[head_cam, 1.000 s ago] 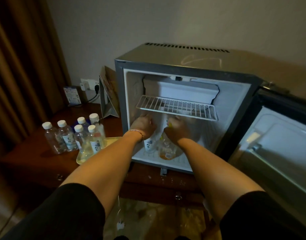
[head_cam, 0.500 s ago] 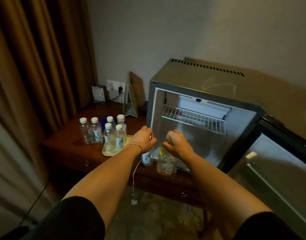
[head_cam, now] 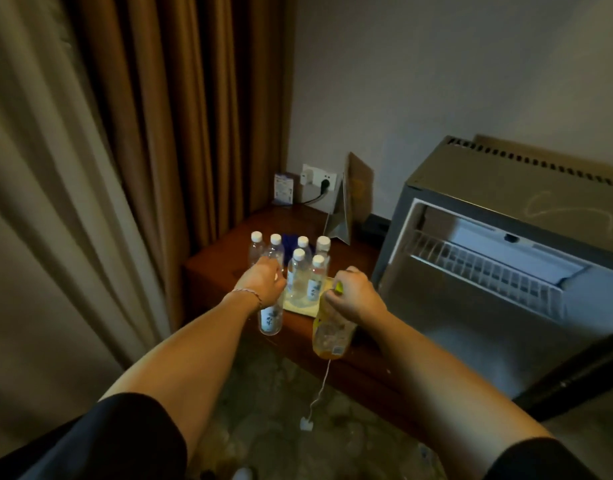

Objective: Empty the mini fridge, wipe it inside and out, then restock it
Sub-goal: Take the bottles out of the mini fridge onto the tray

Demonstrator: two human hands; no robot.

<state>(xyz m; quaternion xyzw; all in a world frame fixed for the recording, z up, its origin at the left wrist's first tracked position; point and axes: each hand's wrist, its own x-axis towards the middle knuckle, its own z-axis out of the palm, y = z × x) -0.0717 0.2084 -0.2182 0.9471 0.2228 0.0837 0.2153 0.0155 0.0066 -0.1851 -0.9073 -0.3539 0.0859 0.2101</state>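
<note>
A: Nearest, what do you see?

B: Two bare forearms in black sleeves. The left hand [head_cam: 263,284], a thin bracelet at its wrist, has its grip clamped round the neck of a clear plastic water bottle [head_cam: 271,318] with a white label. The right hand [head_cam: 355,296] has its grip clamped on the top of a yellow drink bottle [head_cam: 331,336], soft-sided and translucent, with a yellow-green cap. Both bottles hang over the front edge of the desk [head_cam: 215,268].

A: And the desk?

B: Dark reddish wood, glossy. Six more clear bottles [head_cam: 300,268] with white round caps stand in a cluster, the nearer ones on a pale yellow tray [head_cam: 303,310]. A folded card stand [head_cam: 346,209] sits behind them, near a wall socket [head_cam: 319,178].

A: The mini fridge [head_cam: 506,188]?

B: On the right, a grey metal box with a slotted vent along its top and a smear on the surface. Its compartment is open toward the camera; a white wire shelf [head_cam: 485,271] crosses it, above pale smooth walls. Brown pleated curtains [head_cam: 180,116] hang at the far left.
</note>
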